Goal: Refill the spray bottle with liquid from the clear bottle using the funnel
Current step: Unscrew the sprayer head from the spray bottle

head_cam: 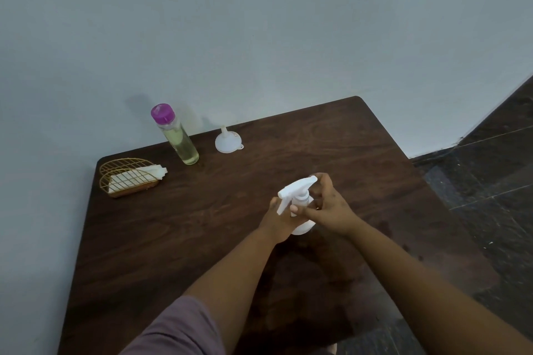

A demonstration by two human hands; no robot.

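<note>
A white spray bottle (300, 199) stands on the dark wooden table (230, 239), its trigger head pointing left. My left hand (278, 220) grips the bottle's body from the left. My right hand (328, 204) curls around the neck just under the spray head. A tall clear bottle (180, 140) with a purple cap and pale yellow liquid stands at the back left. A white funnel (227, 140) lies mouth down to the right of the clear bottle, spout up.
A gold wire holder (127, 179) with white napkins sits near the table's back left corner. The table's right edge borders a dark tiled floor (490, 181). A pale wall rises behind the table.
</note>
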